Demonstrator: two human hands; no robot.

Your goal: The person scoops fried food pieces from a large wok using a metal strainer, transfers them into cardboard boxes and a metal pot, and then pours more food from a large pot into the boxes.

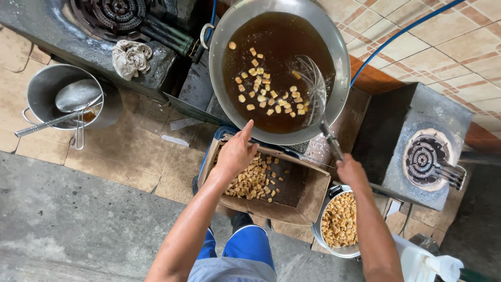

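Note:
A large metal wok (222,47) holds dark oil with several small pale cubes (263,91) floating in it. My right hand (350,169) is shut on the handle of a wire skimmer (313,89), whose mesh head dips into the oil at the right side. My left hand (237,151) hovers over a cardboard box (308,201) that holds several more raw cubes (250,180); its fingers are loosely apart and point toward the wok rim. I cannot see anything held in that hand.
A metal pot (323,235) of fried golden cubes stands under my right forearm. At left a steel pot (39,91) holds a ladle and strainer. A rag (130,57) lies by a gas burner (112,13); another burner (425,159) is at right. Cardboard sheets cover the floor.

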